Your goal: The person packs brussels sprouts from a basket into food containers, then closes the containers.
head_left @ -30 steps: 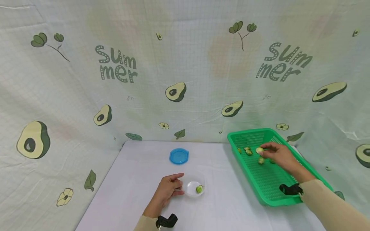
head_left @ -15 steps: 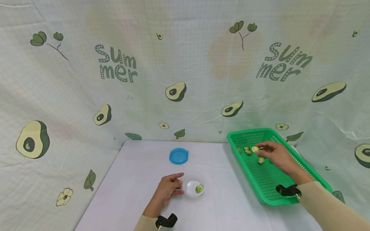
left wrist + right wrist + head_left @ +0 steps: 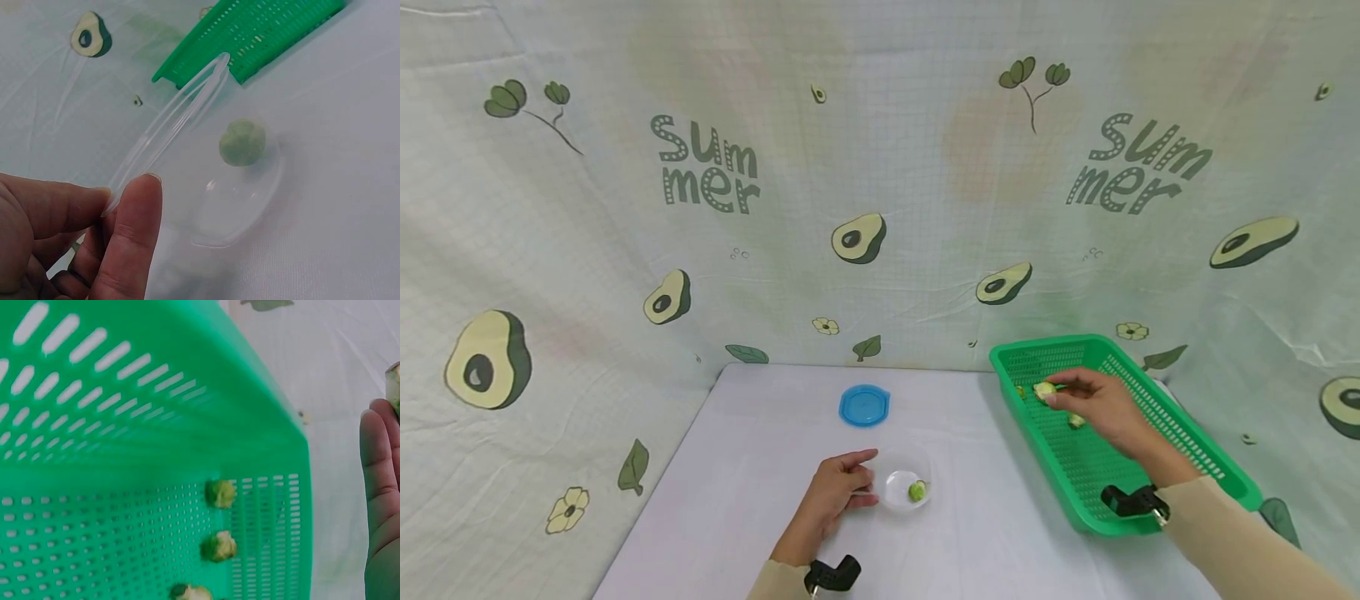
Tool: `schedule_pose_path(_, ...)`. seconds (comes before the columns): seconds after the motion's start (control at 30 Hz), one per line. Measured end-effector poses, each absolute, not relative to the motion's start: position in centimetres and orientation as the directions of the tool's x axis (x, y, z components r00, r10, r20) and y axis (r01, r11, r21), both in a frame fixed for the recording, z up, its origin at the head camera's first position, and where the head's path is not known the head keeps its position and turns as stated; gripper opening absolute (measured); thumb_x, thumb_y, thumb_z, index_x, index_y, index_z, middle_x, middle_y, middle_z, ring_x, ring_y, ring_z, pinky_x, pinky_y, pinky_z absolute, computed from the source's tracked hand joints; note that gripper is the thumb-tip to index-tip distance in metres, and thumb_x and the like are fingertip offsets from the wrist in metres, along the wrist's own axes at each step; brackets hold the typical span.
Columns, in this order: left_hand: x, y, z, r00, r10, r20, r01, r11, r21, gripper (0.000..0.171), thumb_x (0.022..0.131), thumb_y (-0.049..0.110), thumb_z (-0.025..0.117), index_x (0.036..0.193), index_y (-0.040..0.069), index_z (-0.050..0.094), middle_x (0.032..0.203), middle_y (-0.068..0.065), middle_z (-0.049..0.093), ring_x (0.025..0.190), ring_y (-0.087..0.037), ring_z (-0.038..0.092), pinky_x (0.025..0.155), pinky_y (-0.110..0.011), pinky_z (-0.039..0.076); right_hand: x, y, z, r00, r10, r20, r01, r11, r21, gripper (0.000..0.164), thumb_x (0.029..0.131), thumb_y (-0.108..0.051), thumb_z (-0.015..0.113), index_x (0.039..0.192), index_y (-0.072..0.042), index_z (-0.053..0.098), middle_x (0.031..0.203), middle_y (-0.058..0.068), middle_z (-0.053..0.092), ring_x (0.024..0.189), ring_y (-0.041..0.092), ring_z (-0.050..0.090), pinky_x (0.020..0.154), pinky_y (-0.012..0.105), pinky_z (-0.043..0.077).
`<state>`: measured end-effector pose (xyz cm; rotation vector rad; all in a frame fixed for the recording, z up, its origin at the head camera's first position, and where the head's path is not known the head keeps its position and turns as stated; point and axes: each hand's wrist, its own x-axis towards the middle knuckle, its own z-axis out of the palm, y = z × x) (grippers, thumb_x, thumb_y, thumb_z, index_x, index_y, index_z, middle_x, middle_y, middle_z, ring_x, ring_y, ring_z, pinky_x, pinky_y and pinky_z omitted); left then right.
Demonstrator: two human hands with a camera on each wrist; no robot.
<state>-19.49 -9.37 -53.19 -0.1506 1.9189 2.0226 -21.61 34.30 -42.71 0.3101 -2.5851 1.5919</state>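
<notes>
My left hand (image 3: 838, 492) pinches the rim of a clear plastic bowl (image 3: 919, 460) on the table; in the left wrist view the rim (image 3: 181, 122) sits between thumb and finger. One green Brussels sprout (image 3: 242, 143) lies at the bottom of this bowl. Over the green plastic basket (image 3: 1063, 479), my right hand (image 3: 1105, 410) pinches another Brussels sprout (image 3: 1042, 390) between thumb and fingertips. That sprout (image 3: 394, 387) shows only partly at the right edge of the right wrist view. Several more sprouts (image 3: 220, 494) lie on the basket floor, some hidden by the hand in the head view.
A round blue lid (image 3: 864, 406) lies flat on the white tablecloth (image 3: 760, 467), behind the bowl. The basket's raised left wall (image 3: 1037, 442) stands between the right hand and the bowl. A patterned curtain (image 3: 917, 183) hangs at the table's back.
The right hand has moved left over the basket with the sprout, towards the basket's left wall. My left hand and the bowl have stayed in place.
</notes>
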Motion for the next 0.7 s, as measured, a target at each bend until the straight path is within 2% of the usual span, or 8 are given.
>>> schedule_pose_path(0.23, -19.4, -9.4, -53.1, -0.933, 0.177, -0.312, -0.321, -0.023, 0.947, 0.047, 0.098, -0.002, 0.067, 0.145, 0.000, 0.062, 0.093, -0.005, 0.059, 0.081, -0.016, 0.063, 0.073, -0.031, 0.067, -21.6, 33.0, -42.9, -0.975, -0.123, 0.187, -0.223, 0.444, -0.868, 0.034, 0.098, -0.019, 0.077, 0.125, 0.001, 0.071, 0.099, -0.007, 0.078, 0.085, 0.006, 0.072, 0.058, 0.028, 0.054)
schedule_pose_path(0.3, -19.4, -9.3, -53.1, -0.934, 0.177, -0.309, -0.318, -0.025, 0.948, 0.047, 0.098, -0.002, 0.067, 0.145, 0.000, 0.062, 0.093, -0.005, 0.059, 0.081, -0.016, 0.063, 0.073, -0.031, 0.067, -21.7, 32.7, -43.0, -0.971, -0.136, 0.196, -0.236, 0.425, -0.874, 0.034, 0.098, -0.017, 0.077, 0.125, 0.002, 0.070, 0.099, -0.005, 0.078, 0.085, 0.007, 0.072, 0.060, 0.026, 0.055)
schedule_pose_path(0.5, -19.4, -9.3, -53.1, -0.935, 0.170, -0.312, -0.321, -0.029, 0.947, 0.047, 0.097, -0.002, 0.068, 0.144, 0.000, 0.063, 0.094, -0.006, 0.059, 0.081, -0.016, 0.063, 0.072, -0.031, 0.067, -21.7, 31.6, -43.3, -0.957, -0.195, 0.216, -0.270, 0.318, -0.909, 0.034, 0.098, -0.009, 0.075, 0.124, 0.009, 0.067, 0.104, 0.000, 0.077, 0.092, 0.011, 0.075, 0.080, 0.026, 0.065)
schedule_pose_path(0.7, -19.4, -9.3, -53.2, -0.937, 0.161, -0.311, -0.319, -0.025, 0.948, 0.046, 0.097, -0.002, 0.068, 0.142, 0.000, 0.064, 0.094, -0.006, 0.059, 0.081, -0.017, 0.063, 0.073, -0.032, 0.067, -21.5, 30.5, -43.3, -0.954, -0.196, 0.226, -0.280, 0.318, -0.906, 0.032, 0.096, -0.008, 0.077, 0.122, 0.008, 0.069, 0.102, -0.003, 0.078, 0.090, 0.009, 0.075, 0.079, 0.026, 0.064)
